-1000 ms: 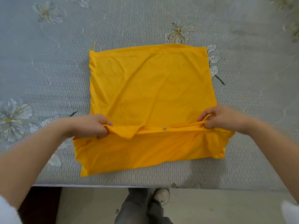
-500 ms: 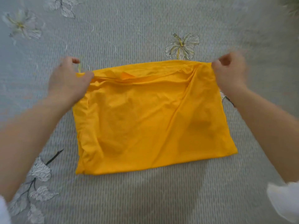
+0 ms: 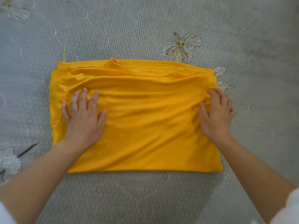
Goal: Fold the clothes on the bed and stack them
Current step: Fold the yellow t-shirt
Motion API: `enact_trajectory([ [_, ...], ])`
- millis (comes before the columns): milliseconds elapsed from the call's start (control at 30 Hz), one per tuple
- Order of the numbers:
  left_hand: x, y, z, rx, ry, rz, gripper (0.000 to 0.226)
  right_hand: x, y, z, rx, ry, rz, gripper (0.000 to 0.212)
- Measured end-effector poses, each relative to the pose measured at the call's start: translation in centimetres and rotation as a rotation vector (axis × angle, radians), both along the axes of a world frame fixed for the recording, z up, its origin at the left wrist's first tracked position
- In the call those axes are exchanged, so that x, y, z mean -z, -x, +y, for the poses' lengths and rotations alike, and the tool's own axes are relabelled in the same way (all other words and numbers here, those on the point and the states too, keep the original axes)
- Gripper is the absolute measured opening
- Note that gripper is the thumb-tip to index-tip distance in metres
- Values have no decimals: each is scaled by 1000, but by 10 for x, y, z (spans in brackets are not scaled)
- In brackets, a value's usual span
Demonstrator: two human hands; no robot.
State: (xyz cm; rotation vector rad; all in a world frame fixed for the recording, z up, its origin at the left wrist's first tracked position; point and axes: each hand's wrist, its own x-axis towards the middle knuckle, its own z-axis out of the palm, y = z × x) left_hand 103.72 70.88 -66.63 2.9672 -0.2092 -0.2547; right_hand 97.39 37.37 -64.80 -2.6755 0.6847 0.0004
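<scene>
Both hands moved from far corners onto top of folded yellow garment [image 3: 145,120]. Left hand [image 3: 82,120] flat on left part, fingers spread, pressing, gripping nothing. Right hand [image 3: 216,115] flat at right edge, fingers straight, holding nothing. Garment lies on grey floral bedspread [image 3: 145,26], folded rectangle, layered edges at far side.

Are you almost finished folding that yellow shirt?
Done: the yellow shirt lies folded into a rectangle on the bed, with layers showing along its far edge. In hand: the left hand and right hand press flat on it, probably smoothing wrinkles. Left: maybe one more fold, then stacking; no pile or other clothes show here.
</scene>
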Motion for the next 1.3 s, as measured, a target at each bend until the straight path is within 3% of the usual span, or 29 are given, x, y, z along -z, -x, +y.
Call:
enact_trajectory([
  [133, -14, -34, -40, -81, 148, -131, 59, -10, -43, -9, 111, -98, -143, 42],
  [233, -14, -77, -63, -217, 362, -105, 63, -15, -79, -17, -21, -66, -95, 42],
  [367, -9, -117, -72, -410, 263, -157, 36, -12, -107, -21, -252, 54, 34, 26],
  [433, -12, -123, -72, -432, 342, -218, 32, -15, -116, -21, -136, -44, -50, 21],
  [500, -14, -129, -73, -458, 555, -193, 27, -20, -124, -22, 21, -212, -152, 18],
  [567, -12, -127, -78, -447, 631, -158, 32, -19, -125, -24, 56, -240, -134, 19],
  [633, -10, -108, -89, -370, 557, -133, 46, -14, -113, -24, -63, -141, -89, 32],
  [733, -5, -49, -113, -101, 420, -169, 57, -3, -70, -18, -402, -3, -102, 50],
  [800, 3, -1, -128, 58, 317, -102, 58, 8, -42, -19, -660, 124, 36, 57],
  [867, 12, 40, -138, 125, 190, -40, 59, 19, -33, -31, -763, 224, 159, 57],
  [967, 16, 70, -148, 82, 138, -43, 59, 18, -47, -59, -543, 148, 129, 56],
  [1100, 4, 99, -184, 157, 278, -63, 61, 2, -63, -80, -111, -209, -111, 49],
  [1200, -3, 136, -231, 306, 302, 33, 72, -3, -73, -80, 26, -332, 20, 63],
  [1300, 0, 160, -269, 220, 236, 194, 95, -4, -83, -74, 159, -413, 68, 62],
])
